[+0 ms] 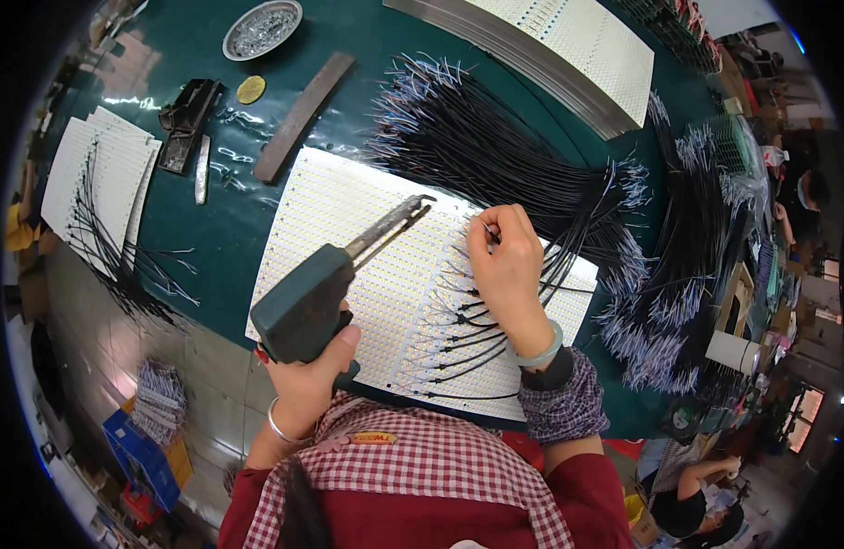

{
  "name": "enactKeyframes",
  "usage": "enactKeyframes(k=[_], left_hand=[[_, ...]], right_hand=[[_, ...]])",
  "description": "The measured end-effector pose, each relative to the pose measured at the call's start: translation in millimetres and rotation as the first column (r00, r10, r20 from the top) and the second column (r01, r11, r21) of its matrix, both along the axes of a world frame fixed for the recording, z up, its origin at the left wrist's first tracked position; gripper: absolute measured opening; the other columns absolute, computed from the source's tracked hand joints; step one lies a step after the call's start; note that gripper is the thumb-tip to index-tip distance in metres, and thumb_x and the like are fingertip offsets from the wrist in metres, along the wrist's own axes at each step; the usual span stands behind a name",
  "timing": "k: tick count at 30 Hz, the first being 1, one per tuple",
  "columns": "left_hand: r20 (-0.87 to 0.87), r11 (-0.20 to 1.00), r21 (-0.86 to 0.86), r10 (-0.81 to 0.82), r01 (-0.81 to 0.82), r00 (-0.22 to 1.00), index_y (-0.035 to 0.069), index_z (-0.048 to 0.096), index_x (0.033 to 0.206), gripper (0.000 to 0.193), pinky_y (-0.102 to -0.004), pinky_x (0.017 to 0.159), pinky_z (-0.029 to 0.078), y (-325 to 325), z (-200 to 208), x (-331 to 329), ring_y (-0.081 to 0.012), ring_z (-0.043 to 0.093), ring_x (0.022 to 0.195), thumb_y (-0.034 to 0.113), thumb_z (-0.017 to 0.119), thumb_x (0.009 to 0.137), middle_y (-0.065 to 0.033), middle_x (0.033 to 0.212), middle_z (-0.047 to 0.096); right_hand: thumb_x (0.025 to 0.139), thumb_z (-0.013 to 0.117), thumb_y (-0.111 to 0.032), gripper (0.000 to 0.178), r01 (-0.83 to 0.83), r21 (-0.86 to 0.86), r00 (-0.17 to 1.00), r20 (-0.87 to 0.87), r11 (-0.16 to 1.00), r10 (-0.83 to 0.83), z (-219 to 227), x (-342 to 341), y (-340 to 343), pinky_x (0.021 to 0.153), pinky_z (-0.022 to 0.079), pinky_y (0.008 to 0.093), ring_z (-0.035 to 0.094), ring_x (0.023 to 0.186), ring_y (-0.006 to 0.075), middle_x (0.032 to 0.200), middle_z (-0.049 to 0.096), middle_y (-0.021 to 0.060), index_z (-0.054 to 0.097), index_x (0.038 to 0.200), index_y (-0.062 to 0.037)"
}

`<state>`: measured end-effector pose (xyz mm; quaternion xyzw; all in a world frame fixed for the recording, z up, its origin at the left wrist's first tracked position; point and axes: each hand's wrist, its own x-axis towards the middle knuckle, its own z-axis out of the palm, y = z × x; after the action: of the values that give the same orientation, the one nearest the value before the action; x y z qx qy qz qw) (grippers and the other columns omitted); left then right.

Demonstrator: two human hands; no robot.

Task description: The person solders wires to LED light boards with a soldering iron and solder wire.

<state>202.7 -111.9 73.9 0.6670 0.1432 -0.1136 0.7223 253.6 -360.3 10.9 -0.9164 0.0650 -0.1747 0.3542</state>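
My left hand (307, 382) is wrapped round the handle of a dark green soldering gun (303, 302). Its metal tip points up and right, above a white LED board (344, 224) covered in rows of small yellowish chips. My right hand (509, 265) pinches the end of a black cable (494, 234) at the board's upper edge, close to the tip. Whether tip and wire touch I cannot tell. Below that hand, several black cables (467, 344) with split thin wire ends lie in a row across the board.
A big bundle of black cables (513, 128) lies beyond the board, more cables (687, 247) to the right. A stack of boards (614, 64), metal bowl (262, 32), yellow disc (251, 89), metal bar (303, 119) and wired boards (92, 183) surround it. A co-worker (692, 499) sits lower right.
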Motion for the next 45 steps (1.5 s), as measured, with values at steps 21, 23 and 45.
enactKeyframes(k=[21, 23, 45], left_hand=[[0.232, 0.849, -0.283, 0.513, -0.447, 0.826, -0.008, 0.061, 0.112, 0.025, -0.0258, 0.048, 0.042, 95, -13, -43, -0.0125, 0.054, 0.055, -0.007, 0.066, 0.088, -0.0139, 0.094, 0.063], [0.260, 0.848, -0.302, 0.513, -0.436, 0.818, -0.007, 0.061, 0.113, 0.026, -0.0247, 0.047, 0.042, 103, -7, -51, -0.0130, 0.054, 0.055, -0.008, 0.065, 0.087, -0.0178, 0.099, 0.066], [0.252, 0.631, -0.445, 0.769, -0.635, 0.587, -0.005, 0.065, 0.101, 0.020, -0.0260, 0.047, 0.047, 163, -20, -118, -0.0155, 0.062, 0.057, -0.005, 0.074, 0.083, -0.0090, 0.079, 0.065]], right_hand=[[0.082, 0.078, -0.018, 0.048, -0.458, -0.190, 0.882, 0.025, 0.869, 0.470, 26, 32, -1, 0.096, 0.048, 0.0437, 0.057, 0.111, 0.0366, 0.117, 0.063, 0.0173, 0.064, 0.125, 0.0003], [0.077, 0.082, -0.024, 0.062, -0.552, -0.190, 0.829, -0.013, 0.812, 0.560, 16, 55, 30, 0.100, 0.046, 0.0449, 0.055, 0.115, 0.0386, 0.125, 0.061, 0.0191, 0.061, 0.129, 0.0018], [0.063, 0.094, -0.009, 0.083, -0.516, 0.078, 0.838, -0.160, 0.853, 0.522, 24, 98, 43, 0.098, 0.052, 0.0375, 0.063, 0.112, 0.0289, 0.121, 0.064, 0.0172, 0.060, 0.137, 0.0062]])
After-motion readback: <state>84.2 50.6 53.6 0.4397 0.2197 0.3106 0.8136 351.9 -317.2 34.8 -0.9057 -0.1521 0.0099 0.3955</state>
